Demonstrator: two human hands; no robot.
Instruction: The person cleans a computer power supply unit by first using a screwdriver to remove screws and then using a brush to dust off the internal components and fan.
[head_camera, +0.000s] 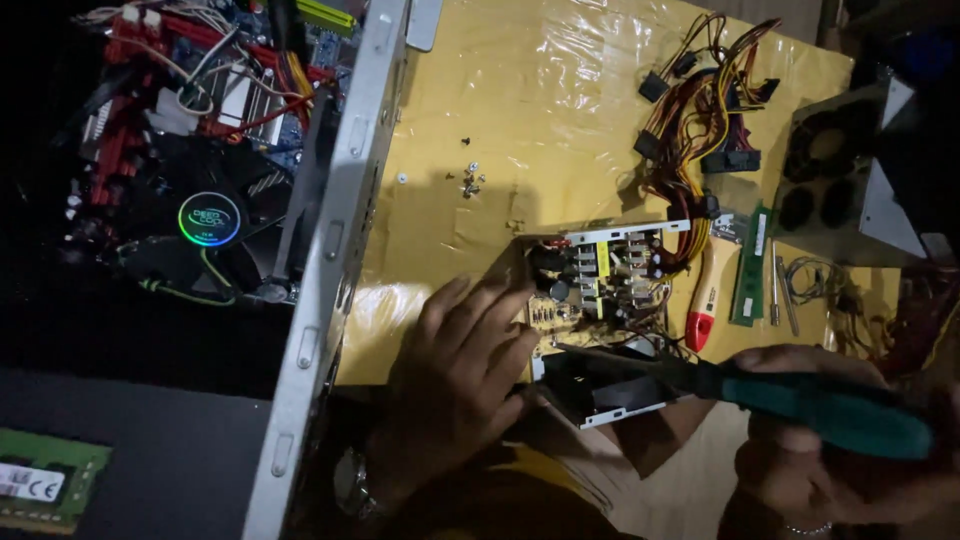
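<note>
An opened power supply unit (600, 300) lies on the yellow plastic-covered table (520, 90), its circuit board with coils and capacitors exposed. My left hand (455, 375) rests on its left side, fingers spread against the metal housing. My right hand (830, 450) grips a screwdriver with a teal handle (840, 412). The dark shaft (620, 357) of the screwdriver points left into the lower part of the board. A bundle of red, yellow and black cables (700, 110) runs from the unit toward the far edge.
An open computer case (330, 250) with a motherboard and a lit fan cooler (210, 218) stands at left. Loose screws (470, 180) lie mid-table. A red-handled screwdriver (708, 300), a green memory stick (750, 265), a metal fan cover (830, 170) and another memory stick (45, 480) are nearby.
</note>
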